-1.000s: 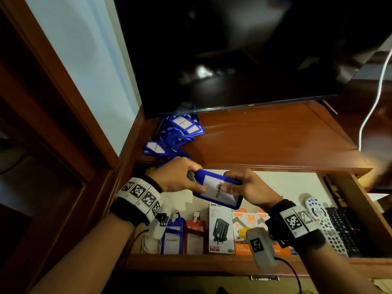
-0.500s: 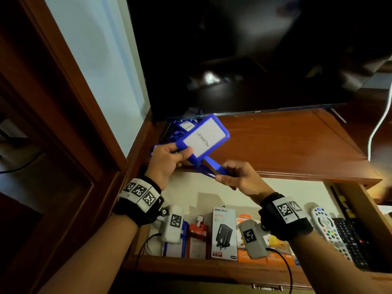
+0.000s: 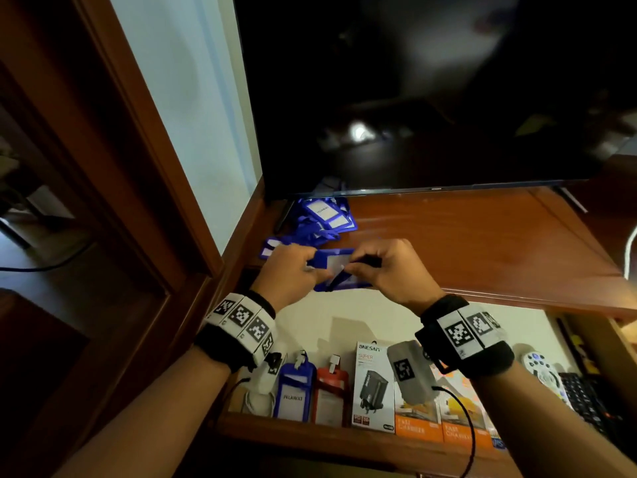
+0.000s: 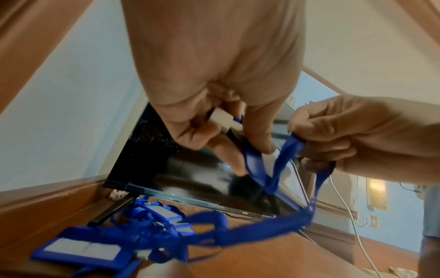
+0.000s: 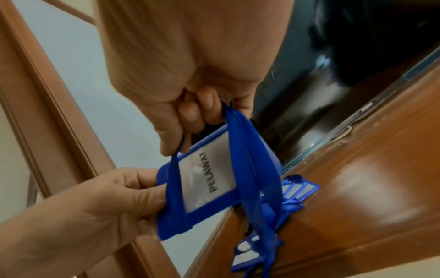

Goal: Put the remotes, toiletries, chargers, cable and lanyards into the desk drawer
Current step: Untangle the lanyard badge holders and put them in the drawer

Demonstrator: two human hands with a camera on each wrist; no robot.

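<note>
A blue lanyard badge holder (image 3: pixel 339 267) marked PELAWAT (image 5: pixel 207 180) hangs in the air over the desk's front edge, held from both sides. My left hand (image 3: pixel 306 267) grips its left end (image 5: pixel 166 197). My right hand (image 3: pixel 358 267) pinches the blue strap (image 5: pixel 252 159), which loops across the badge face. The strap (image 4: pixel 283 161) trails down to a pile of blue lanyards (image 3: pixel 320 219) on the desk under the TV. Below stands the open drawer (image 3: pixel 310 432) holding a blue lanyard (image 3: pixel 294 391), a red one (image 3: pixel 329 395), charger boxes (image 3: pixel 374 388) and remotes (image 3: pixel 541 370).
A dark TV (image 3: pixel 431 91) stands at the back of the wooden desk (image 3: pixel 465 243). A white cable (image 3: pixel 630 250) hangs at the right edge. A wooden frame and wall (image 3: pixel 165 132) close off the left side. A black remote (image 3: pixel 586 401) lies at the drawer's right.
The badge, held upright above the desk half a second ago, now lies level between my hands. My right hand has come up to it with the strap drawn across its face.
</note>
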